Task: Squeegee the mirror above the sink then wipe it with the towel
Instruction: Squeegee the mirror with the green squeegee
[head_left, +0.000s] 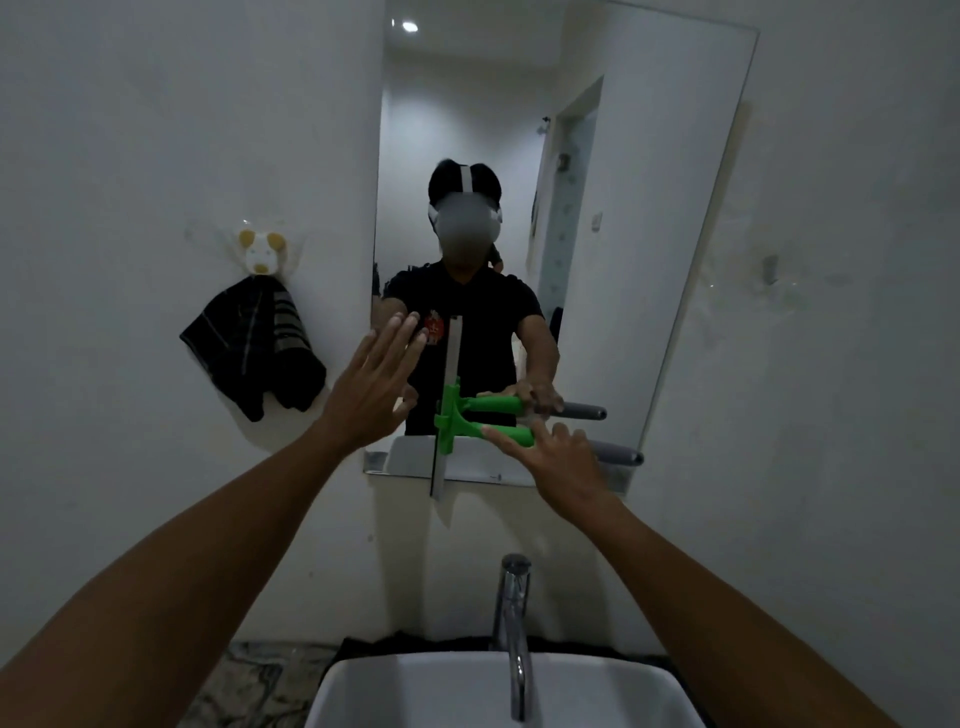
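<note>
Squeegee (457, 423): green head and handle with a grey grip end, blade upright against the mirror (623, 208) near its bottom edge; the blade's lower tip runs past that edge onto the wall
Hidden: middle of the handle is covered by the right hand (558, 457); the green part shows to its left, the grey grip to its right
Right hand: fingers lie on and around the handle, index finger stretched toward the head; how firmly it grips I cannot tell
Left hand (371, 387): fingers apart and straight, palm toward the glass at the mirror's lower left corner, holding nothing; whether it touches the glass is unclear
Cut off: both forearms leave the frame at the bottom corners; the sink (363, 691) shows only its back rim and part of the basin
Edges: left hand overlaps the mirror's left edge; glass above and right of the squeegee lies open
Towel (254, 348): dark, striped, hanging from an animal-shaped hook (261, 252) on the wall left of the mirror, just beside the left hand
Tap (511, 623): chrome, upright behind the basin, directly below the squeegee
Light: dim, so streaks on the glass cannot be made out
</note>
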